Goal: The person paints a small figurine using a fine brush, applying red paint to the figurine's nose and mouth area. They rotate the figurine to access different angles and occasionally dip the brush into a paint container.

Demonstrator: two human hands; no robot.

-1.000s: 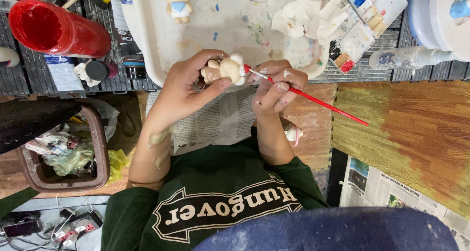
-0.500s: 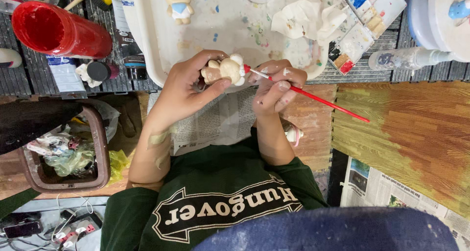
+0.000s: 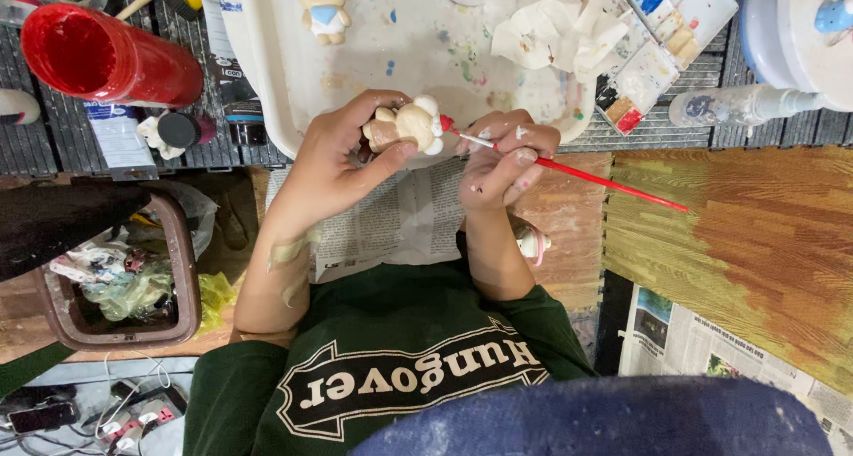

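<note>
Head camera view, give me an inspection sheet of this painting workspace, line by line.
Surface: white tray spattered with paint; newspaper beneath.
Job's things: small beige figurine and red-handled brush, tip at the figurine.
Clutter: red cup, painted blue-eyed figurine, crumpled tissue, paint palette.
Grippers: left hand holds the figurine; right hand holds the brush.
Cables: white wires at lower left.
Surroundings: brown bin of rubbish, wooden floor.
</note>
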